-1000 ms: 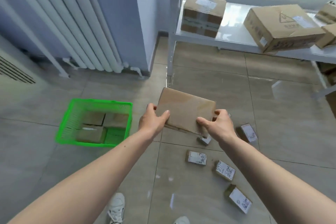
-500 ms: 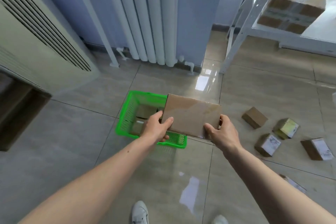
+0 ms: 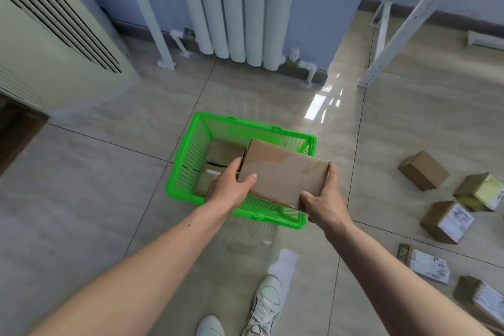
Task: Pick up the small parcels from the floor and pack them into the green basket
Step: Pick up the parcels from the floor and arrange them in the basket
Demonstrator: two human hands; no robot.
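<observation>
A flat brown cardboard parcel [image 3: 283, 172] hangs over the right half of the green basket [image 3: 191, 144], held by both hands. My left hand [image 3: 231, 188] grips its left edge, thumb on top. My right hand [image 3: 324, 199] grips its near right corner. Inside the basket, brown parcels [image 3: 223, 153] lie on the bottom, partly hidden by the held parcel. Several small parcels lie on the floor at the right: a plain brown one [image 3: 424, 170], a yellowish one [image 3: 481, 192], and labelled ones [image 3: 447, 222], [image 3: 425, 266].
A white radiator [image 3: 240, 8] and blue wall stand behind the basket. A cream air-conditioner cabinet [image 3: 54, 43] is at the left. White shelf legs [image 3: 403, 24] rise at the upper right. My white shoes [image 3: 266, 305] are at the bottom.
The view has turned left and closed on the basket. The parcel in both hands has moved from beside the basket to above its right half.
</observation>
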